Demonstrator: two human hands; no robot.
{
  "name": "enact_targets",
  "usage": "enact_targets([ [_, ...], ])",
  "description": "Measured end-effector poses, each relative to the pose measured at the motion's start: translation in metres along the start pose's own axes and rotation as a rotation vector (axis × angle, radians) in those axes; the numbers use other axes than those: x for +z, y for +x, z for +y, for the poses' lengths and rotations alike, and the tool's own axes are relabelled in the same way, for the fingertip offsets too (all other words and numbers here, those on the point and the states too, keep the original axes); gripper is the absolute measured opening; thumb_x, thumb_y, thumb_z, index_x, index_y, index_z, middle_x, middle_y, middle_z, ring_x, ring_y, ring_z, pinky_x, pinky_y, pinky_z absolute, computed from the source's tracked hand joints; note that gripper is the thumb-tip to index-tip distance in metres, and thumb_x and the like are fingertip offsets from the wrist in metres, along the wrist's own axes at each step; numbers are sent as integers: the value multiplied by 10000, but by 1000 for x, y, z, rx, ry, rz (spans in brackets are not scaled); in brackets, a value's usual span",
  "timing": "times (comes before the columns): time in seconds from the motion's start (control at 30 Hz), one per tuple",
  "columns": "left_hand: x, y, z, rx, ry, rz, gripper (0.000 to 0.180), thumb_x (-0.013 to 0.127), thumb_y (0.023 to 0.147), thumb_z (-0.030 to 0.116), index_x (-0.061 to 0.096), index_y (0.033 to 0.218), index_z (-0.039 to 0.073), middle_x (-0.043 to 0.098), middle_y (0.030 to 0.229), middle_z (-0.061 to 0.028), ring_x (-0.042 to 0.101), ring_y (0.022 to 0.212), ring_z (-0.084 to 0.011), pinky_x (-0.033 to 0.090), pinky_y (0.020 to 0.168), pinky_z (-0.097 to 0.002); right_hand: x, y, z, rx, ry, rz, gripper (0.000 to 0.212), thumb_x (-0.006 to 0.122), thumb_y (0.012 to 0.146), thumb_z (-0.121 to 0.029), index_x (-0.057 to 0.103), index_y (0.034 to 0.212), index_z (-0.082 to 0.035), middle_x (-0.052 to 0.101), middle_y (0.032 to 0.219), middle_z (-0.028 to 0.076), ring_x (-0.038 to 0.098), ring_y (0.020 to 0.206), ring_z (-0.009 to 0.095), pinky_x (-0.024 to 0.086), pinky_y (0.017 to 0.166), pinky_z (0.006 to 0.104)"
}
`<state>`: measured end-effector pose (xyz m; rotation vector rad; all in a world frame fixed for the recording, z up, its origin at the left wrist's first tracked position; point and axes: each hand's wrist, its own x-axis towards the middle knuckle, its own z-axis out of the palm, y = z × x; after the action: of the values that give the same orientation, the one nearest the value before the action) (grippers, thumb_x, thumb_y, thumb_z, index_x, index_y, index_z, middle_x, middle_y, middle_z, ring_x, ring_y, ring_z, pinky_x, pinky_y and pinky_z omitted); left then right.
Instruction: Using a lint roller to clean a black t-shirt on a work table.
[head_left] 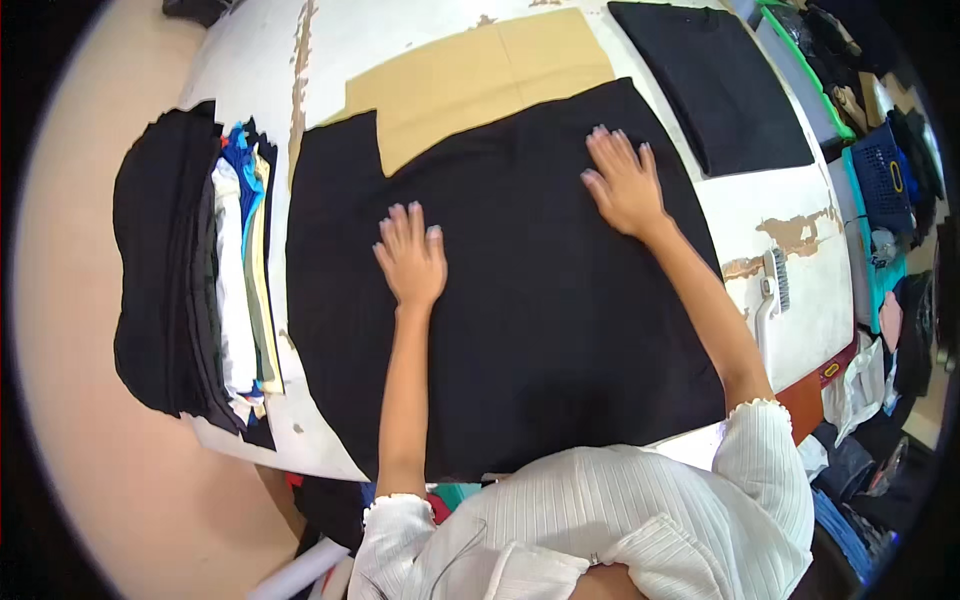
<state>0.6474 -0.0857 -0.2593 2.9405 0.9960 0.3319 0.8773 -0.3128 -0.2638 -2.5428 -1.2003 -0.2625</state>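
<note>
A large black cloth (520,300) lies spread over the table in front of me. Its far edge covers part of a tan sheet (480,70), perhaps paper or card, with a square step showing at the left. My left hand (412,258) rests flat on the cloth left of the middle, fingers spread. Farther off and to the right, my right hand (628,185) also lies flat on it, close to the cloth's far right corner, with the thumb apart. Neither hand holds anything.
A stack of folded cloths (200,280), black, white, blue and yellow, sits along the table's left side. Folded black fabric (725,85) lies at the far right. A brush (774,290) lies by my right forearm. Blue baskets (880,175) and clutter stand beyond the right edge.
</note>
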Motion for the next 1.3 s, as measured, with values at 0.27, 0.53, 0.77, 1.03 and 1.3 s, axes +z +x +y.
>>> enact_targets([
  [0.27, 4, 61, -36, -183, -141, -19, 504, 387, 928, 328, 340, 1367, 85, 235, 1464, -100, 177, 1357, -306, 95, 1044, -595, 11, 74, 46, 221, -63, 201, 401, 492, 869, -252, 467, 1247, -123, 356, 1374, 126, 314, 1283, 303, 219, 1037, 508],
  [0.53, 16, 110, -2, 2, -278, -24, 325, 439, 923, 263, 510, 1206, 122, 419, 1315, -106, 323, 1283, -265, 84, 1068, -565, 15, 111, 103, -22, 67, 247, 174, 576, 809, -172, 514, 917, -50, 492, 1146, 134, 425, 1116, 315, 320, 947, 430],
  [0.77, 13, 128, -13, 158, -438, 153, 155, 466, 906, 172, 498, 859, 28, 561, 808, -143, 536, 773, -332, 404, 709, -405, 4, 111, 98, 137, 469, 290, 160, 457, 912, -164, 452, 902, -5, 564, 776, 220, 539, 783, 409, 406, 677, 463],
  [1.03, -12, 156, -24, 127, -357, -230, 489, 530, 862, 425, 578, 697, -34, 572, 743, -184, 565, 714, -342, 432, 630, -385, 7, 116, 98, 197, 496, 282, 182, 451, 926, -218, 432, 954, -39, 581, 811, 214, 557, 794, 416, 421, 669, 461],
  [1.3, -18, 163, -50, 138, -202, -208, 534, 506, 852, 497, 558, 671, -2, 557, 602, -177, 587, 637, -333, 426, 560, -409, 7, 109, 100, 162, 300, 254, 197, 488, 905, -231, 449, 1005, -66, 598, 888, 187, 584, 795, 375, 443, 654, 450],
])
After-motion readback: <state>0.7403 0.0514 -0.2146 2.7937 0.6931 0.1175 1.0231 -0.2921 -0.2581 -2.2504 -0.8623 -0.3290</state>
